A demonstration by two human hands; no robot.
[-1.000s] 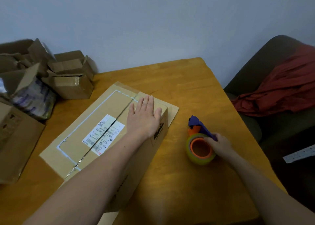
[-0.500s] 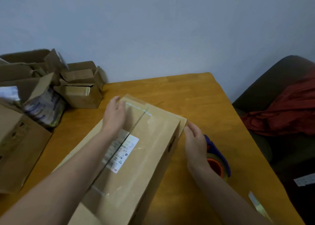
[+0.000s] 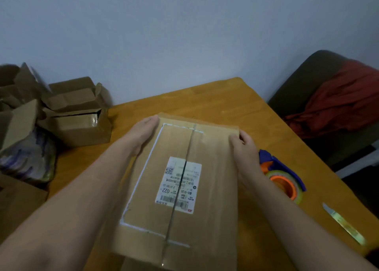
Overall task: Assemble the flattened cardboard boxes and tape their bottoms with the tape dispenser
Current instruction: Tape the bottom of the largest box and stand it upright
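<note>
A brown cardboard box (image 3: pixel 213 188) with a white shipping label and a taped centre seam stands on the wooden table (image 3: pixel 235 104), its long axis pointing away from me. My left hand (image 3: pixel 141 135) lies flat with straight fingers along the box's upper left edge. At the upper right edge, my right hand (image 3: pixel 245 147) holds the box with its thumb on top and fingers round the side. A tape dispenser (image 3: pixel 285 180), purple with an orange hub and a clear roll, lies on the table just right of my right wrist.
A pile of other cardboard boxes (image 3: pixel 75 117) and a wrapped bundle (image 3: pixel 26 158) crowd the table's left side. A strip of tape (image 3: pixel 344 223) lies near the right edge. A dark chair (image 3: pixel 307 82) with red cloth (image 3: pixel 344 102) stands to the right.
My right hand let go of the tape dispenser and came to the box's right side. My left hand slid to the left edge. The box has turned so its length points away from me.
</note>
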